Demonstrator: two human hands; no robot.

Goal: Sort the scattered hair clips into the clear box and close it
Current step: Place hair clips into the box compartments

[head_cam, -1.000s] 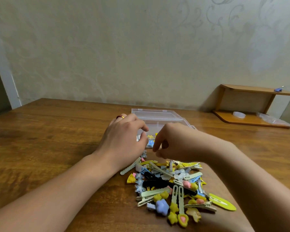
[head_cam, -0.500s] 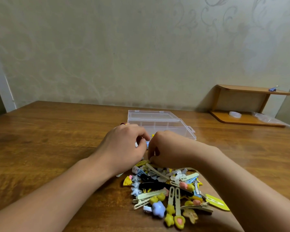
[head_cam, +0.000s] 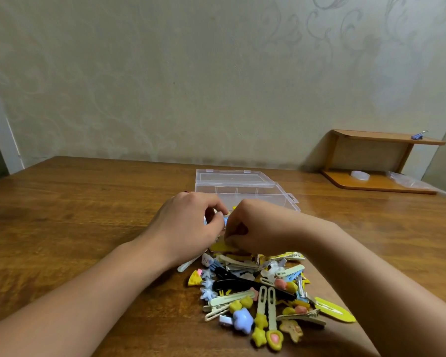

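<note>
Hands, left (head_cam: 188, 225) and right (head_cam: 252, 231), are pinching small clips by the open box (head_cam: 242, 182); the pile (head_cam: 258, 292) is remaining mid-tabletop, sorting barely started.

The bench (head_cam: 88, 215) is brown wood with visible grain and a soft sheen. The box (head_cam: 242, 188) is clear, smooth plastic. The hair clips (head_cam: 255, 292) look like glossy coloured plastic, some with pale metal prongs. The wall shelf (head_cam: 386, 139) is smooth orange-brown wood.
</note>
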